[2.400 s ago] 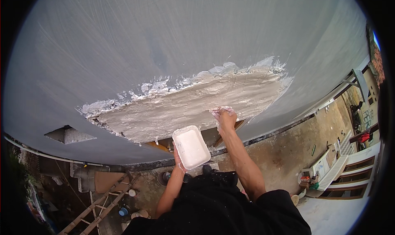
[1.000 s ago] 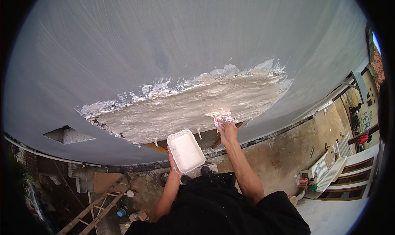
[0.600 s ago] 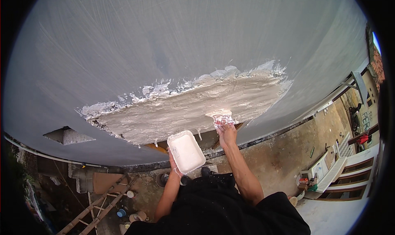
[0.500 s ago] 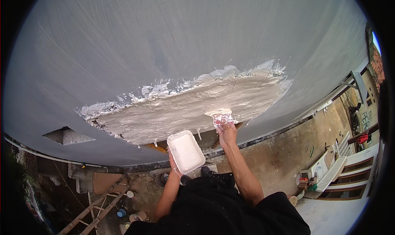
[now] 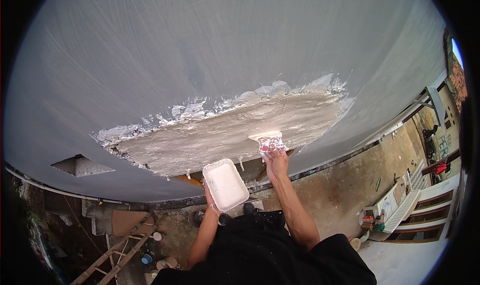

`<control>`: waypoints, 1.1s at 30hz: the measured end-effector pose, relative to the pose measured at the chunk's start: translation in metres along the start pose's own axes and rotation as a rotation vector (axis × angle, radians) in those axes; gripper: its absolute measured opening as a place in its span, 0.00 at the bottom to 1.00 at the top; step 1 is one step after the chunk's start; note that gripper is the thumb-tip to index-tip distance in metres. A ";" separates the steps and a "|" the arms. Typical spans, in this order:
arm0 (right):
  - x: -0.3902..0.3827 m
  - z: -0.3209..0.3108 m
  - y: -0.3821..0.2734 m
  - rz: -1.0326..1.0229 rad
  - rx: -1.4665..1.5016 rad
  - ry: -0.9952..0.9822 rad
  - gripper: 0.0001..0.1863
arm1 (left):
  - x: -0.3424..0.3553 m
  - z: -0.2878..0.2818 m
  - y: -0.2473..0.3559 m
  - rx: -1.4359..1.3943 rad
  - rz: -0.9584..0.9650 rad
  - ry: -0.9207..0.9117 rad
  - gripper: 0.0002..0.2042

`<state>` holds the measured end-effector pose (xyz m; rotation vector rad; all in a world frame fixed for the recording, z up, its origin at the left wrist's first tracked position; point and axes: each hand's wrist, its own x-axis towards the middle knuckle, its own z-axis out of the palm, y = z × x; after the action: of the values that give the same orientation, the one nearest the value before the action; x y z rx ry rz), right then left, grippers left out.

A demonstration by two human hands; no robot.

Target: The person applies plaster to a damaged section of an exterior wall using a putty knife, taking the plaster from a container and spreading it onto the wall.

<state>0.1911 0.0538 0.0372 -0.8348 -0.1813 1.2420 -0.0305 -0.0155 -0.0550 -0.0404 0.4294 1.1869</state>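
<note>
My right hand [image 5: 276, 164] grips a plaster-smeared red putty knife [image 5: 270, 142], its wide blade laid against the wet patch. That patch of pale plaster [image 5: 225, 132] is a long rough band on the grey wall [image 5: 240, 45], with ragged whitish smears along its upper edge. Drips hang from its lower edge. A shallow white rectangular tray [image 5: 246, 190] of creamy plaster is held up just below the band by my left hand [image 5: 212, 201], which is wrapped around its left side. Most of those fingers are hidden behind the tray.
Left of the band is a square opening [image 5: 82, 165] in the wall. Below stand a wooden ladder [image 5: 117, 255], a blue pot [image 5: 146, 259] and a dark bucket [image 5: 194, 218]. A white slatted bench [image 5: 400, 210] is at the right, by a building with windows.
The putty knife's blade has tilted slightly, and less plaster shows on it. My left hand and the tray have hardly moved.
</note>
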 end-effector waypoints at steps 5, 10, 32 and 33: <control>-0.001 -0.002 0.002 -0.018 -0.019 -0.005 0.13 | 0.001 0.001 0.001 -0.025 -0.006 -0.045 0.35; -0.005 0.002 0.001 -0.009 0.002 -0.013 0.14 | 0.001 -0.001 0.001 -0.047 -0.002 -0.053 0.35; -0.020 0.080 -0.049 -0.081 0.014 -0.043 0.12 | -0.005 0.016 0.002 -0.018 0.003 -0.067 0.35; -0.020 0.084 -0.052 -0.082 0.014 -0.043 0.12 | -0.005 0.019 0.002 -0.017 0.002 -0.068 0.35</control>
<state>0.1772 0.0711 0.1355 -0.7814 -0.2388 1.1835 -0.0286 -0.0144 -0.0355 -0.0144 0.3591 1.1905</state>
